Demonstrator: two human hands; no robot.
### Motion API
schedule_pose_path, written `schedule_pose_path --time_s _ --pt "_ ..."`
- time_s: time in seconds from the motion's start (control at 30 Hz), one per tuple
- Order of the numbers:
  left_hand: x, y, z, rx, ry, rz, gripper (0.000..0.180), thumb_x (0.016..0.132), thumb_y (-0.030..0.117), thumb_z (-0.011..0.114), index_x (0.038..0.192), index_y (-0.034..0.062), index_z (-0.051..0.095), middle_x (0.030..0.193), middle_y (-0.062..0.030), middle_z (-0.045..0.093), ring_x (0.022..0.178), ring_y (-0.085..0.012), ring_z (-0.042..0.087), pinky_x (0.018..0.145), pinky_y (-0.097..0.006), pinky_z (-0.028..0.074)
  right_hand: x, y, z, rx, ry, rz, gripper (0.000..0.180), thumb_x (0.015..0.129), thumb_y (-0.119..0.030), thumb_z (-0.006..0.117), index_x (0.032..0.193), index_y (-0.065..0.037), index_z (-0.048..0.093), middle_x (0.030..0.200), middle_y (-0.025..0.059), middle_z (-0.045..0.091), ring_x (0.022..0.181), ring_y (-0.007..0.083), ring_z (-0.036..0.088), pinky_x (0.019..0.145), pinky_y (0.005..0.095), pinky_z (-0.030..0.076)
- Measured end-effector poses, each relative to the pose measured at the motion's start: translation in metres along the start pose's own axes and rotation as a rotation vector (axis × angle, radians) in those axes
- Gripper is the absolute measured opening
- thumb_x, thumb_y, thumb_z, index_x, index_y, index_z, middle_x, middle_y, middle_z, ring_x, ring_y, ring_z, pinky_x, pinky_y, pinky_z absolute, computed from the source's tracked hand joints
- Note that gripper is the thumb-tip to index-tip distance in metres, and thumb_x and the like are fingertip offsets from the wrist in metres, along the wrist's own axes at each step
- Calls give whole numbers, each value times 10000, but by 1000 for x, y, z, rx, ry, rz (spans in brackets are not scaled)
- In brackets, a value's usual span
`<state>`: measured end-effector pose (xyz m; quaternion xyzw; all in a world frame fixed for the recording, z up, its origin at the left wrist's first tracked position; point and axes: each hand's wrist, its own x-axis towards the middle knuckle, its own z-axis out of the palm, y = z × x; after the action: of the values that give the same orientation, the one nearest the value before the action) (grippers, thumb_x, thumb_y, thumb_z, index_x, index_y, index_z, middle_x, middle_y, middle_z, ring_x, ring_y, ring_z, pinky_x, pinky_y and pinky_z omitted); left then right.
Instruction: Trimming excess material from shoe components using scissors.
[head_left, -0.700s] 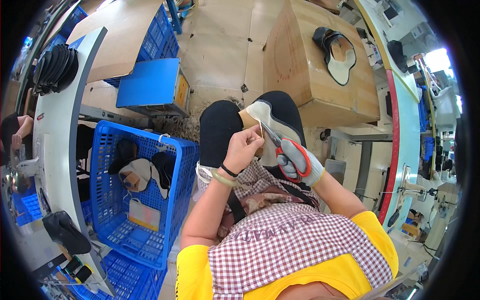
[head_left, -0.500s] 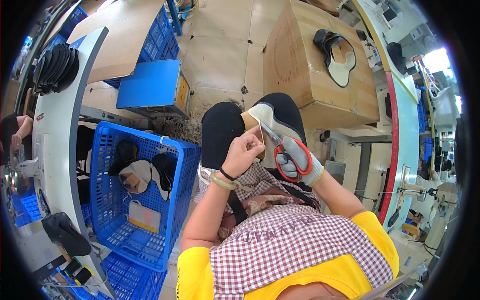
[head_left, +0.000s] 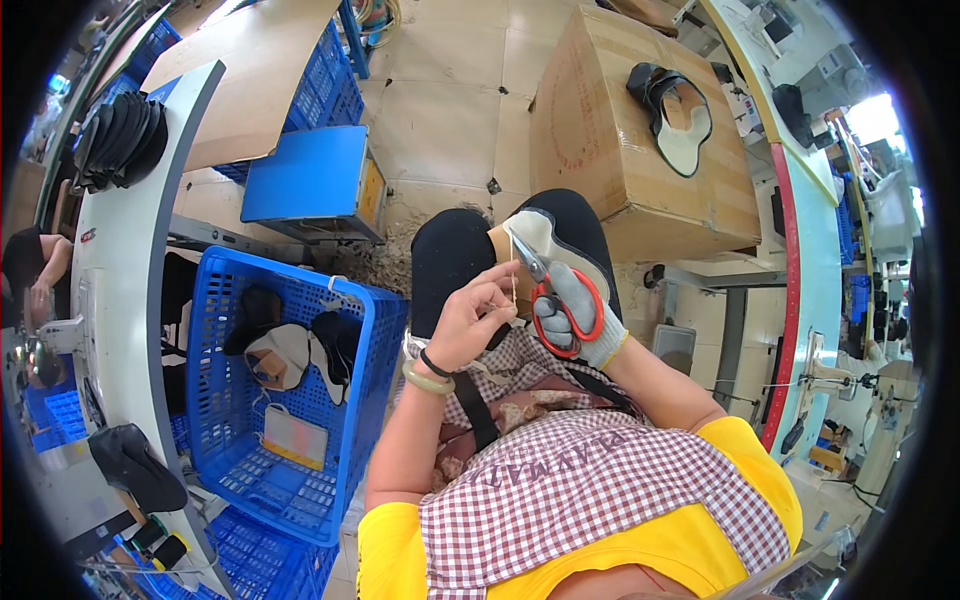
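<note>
My bare left hand (head_left: 470, 318) pinches the lower end of a thin pale strip (head_left: 514, 256), which stands up from the fingertips. Red-handled scissors (head_left: 537, 268) are gripped in my right hand (head_left: 598, 345), which wears a grey glove. Their blades point away from me, close beside the strip and the shoe upper; I cannot tell whether they touch it. That shoe upper (head_left: 566, 246), cream with a dark edge, lies across my lap under the scissors, partly hidden by both hands.
To my left stands a blue crate (head_left: 340, 440) holding several shoe uppers. A white table (head_left: 120, 260) with stacked black pieces (head_left: 120, 140) runs beyond it. Ahead are a blue-topped box (head_left: 303, 172) and, at right, a large carton (head_left: 580, 130) bearing another shoe upper (head_left: 672, 115).
The scissors and my right hand have shifted slightly left and lower. My left hand has moved a little lower, and the strip now stands more upright from its fingers.
</note>
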<state>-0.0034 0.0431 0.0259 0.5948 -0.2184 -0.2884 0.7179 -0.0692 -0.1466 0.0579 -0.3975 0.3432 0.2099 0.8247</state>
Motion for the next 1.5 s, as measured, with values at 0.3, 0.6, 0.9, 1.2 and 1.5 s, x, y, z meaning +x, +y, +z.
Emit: schedule_pose_path --time_s 0.3,0.6,0.9,1.2,1.5 --pt "39 -1 -2 566 446 23 189 859 156 634 896 7 524 713 -143 615 598 -207 599 603 -308 500 0 4 6 -27 74 -79 296 930 -402 545 1093 -160 495 713 -11 500 473 52 418 397 197 350" --pt "88 -22 -24 834 179 -131 181 789 187 694 740 30 620 778 -128 606 740 -257 614 699 -360 513 5 7 -2 53 40 -45 327 926 -397 555 1154 -174 486 710 -10 510 466 58 430 384 199 352" --pt "59 -14 -12 -632 24 -252 101 909 39 529 815 9 551 894 -45 577 920 -164 613 954 -386 485 -12 2 -6 161 -100 -53 310 938 -428 529 1089 -161 479 711 -1 518 459 51 430 381 183 351" --pt "16 7 34 -676 341 127 99 911 19 518 818 25 551 872 -25 545 830 -123 558 847 -286 457 -32 -2 22 180 -338 -59 353 950 -430 508 1185 -168 490 711 -4 511 448 52 388 375 173 323" --pt "-18 -4 47 -415 230 98 125 866 89 623 768 16 593 1073 -65 473 926 -134 530 812 -259 404 -37 -6 22 179 -315 6 402 917 -484 542 1045 -104 510 710 -1 547 463 66 454 383 177 343"
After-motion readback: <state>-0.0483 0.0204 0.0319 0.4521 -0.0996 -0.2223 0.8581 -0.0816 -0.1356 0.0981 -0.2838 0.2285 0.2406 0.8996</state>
